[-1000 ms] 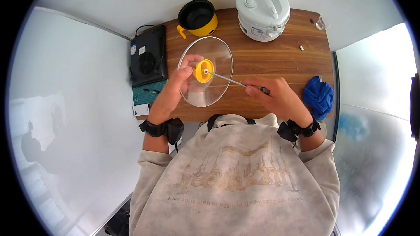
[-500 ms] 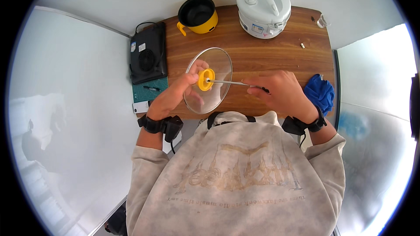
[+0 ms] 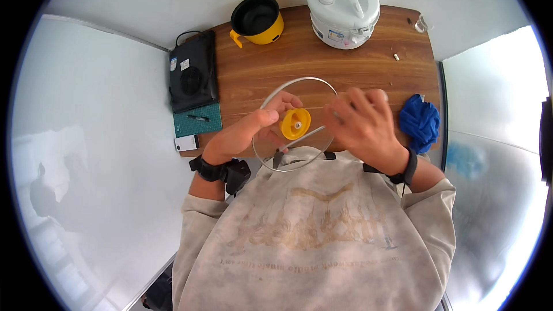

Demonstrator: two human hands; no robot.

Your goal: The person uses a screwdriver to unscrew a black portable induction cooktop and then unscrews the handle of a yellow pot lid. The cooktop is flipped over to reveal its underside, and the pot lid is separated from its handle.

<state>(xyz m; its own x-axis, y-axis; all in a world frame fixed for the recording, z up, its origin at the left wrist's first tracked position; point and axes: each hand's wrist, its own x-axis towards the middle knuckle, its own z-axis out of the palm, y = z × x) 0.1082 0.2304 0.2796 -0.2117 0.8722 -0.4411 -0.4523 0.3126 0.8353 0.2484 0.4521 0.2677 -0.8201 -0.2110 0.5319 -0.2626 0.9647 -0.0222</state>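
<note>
My left hand grips the clear glass lid by its left side, with some fingers seen through the glass. The lid's yellow knob has a silver screw at its middle. At the lid's right, the fingers of my right hand are curled; what they hold is hidden. A screwdriver's metal shaft runs from near those fingers down-left to a dark handle at the lid's lower part, clear of the screw.
A yellow pot and white rice cooker stand at the back of the wooden table. A black electric cooktop, green mat and white phone lie left; a blue cloth, small white item and clear object are right.
The lid has moved right and toward me. The screwdriver has left the knob's screw and now points differently, its handle low on the left. My right hand has risen onto the lid's right side.
</note>
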